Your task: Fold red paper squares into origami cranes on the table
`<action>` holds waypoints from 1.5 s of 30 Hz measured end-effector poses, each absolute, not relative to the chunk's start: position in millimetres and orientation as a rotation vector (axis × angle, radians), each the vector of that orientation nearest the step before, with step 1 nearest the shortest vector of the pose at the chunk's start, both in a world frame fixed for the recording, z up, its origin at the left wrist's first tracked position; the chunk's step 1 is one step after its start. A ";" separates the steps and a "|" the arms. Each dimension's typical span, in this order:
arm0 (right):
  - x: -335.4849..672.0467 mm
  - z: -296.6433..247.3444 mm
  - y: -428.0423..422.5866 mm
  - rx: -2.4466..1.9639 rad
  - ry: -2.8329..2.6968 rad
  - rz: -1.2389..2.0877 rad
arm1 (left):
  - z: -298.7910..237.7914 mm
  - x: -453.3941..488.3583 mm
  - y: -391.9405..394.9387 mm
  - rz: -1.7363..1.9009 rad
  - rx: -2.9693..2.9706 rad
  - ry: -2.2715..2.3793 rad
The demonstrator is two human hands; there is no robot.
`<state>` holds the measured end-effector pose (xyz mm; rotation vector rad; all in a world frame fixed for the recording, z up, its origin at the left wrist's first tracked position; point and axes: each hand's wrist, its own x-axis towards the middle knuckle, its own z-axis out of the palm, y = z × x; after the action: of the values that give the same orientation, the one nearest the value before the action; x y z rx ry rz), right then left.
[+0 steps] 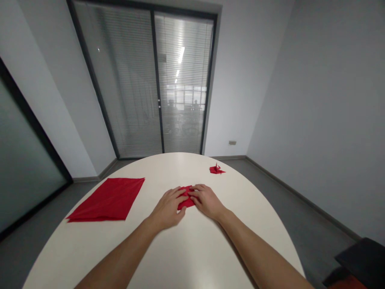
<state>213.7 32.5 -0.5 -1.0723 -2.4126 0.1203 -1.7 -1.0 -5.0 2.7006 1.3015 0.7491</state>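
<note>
A small folded piece of red paper (187, 201) lies flat on the table between my two hands. My left hand (171, 205) rests on its left side, fingers stretched out over the paper and the thumb toward the near edge. From the right, my right hand (207, 200) lays its fingers on the paper's upper right part. Both hands press from above, and their fingers cover much of the folds. Farther back on the right stands a folded red paper crane (217, 169), apart from both hands.
A stack of larger red paper sheets (110, 199) lies on the left of the round white table (180, 257). Beyond the table's far edge are a glass door with blinds (183, 120) and walls. A dark chair (363, 261) shows at the lower right.
</note>
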 end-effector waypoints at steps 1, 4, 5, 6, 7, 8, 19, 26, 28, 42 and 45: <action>213.5 -0.4 32.3 -1.074 -2.411 0.122 | -5.7 -1.9 -0.5 0.739 2.696 1.291; 212.8 0.3 31.8 -1.075 -2.402 0.138 | -6.1 -2.1 0.1 0.738 2.698 1.252; 212.7 0.5 31.7 -1.072 -2.399 0.144 | -6.1 -2.1 0.1 0.742 2.701 1.247; 212.6 0.7 31.6 -1.068 -2.395 0.148 | -6.2 -2.0 0.2 0.747 2.703 1.248; 212.5 0.9 31.5 -1.064 -2.392 0.152 | -6.5 -2.0 0.3 0.752 2.702 1.252; 212.4 1.2 31.2 -1.058 -2.389 0.155 | -7.0 -2.1 0.6 0.755 2.698 1.259; 208.1 11.8 21.2 -0.966 -2.416 0.184 | -3.1 -1.2 2.6 0.764 2.646 1.269; 208.0 9.3 25.2 -0.957 -2.412 0.186 | 1.1 0.9 2.5 0.770 2.554 1.424; 207.9 9.3 25.3 -0.972 -2.412 0.190 | -0.5 0.6 3.3 0.770 2.516 1.476; 208.7 8.2 24.8 -1.128 -2.371 0.285 | -6.4 -1.0 6.4 0.742 2.446 1.583; 209.1 7.6 25.2 -1.121 -2.371 0.294 | -8.5 -1.6 7.1 0.759 2.452 1.578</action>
<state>209.1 25.2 7.6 -1.1212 -2.3709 0.2941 -1.6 7.1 -8.5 2.4515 1.5779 0.7587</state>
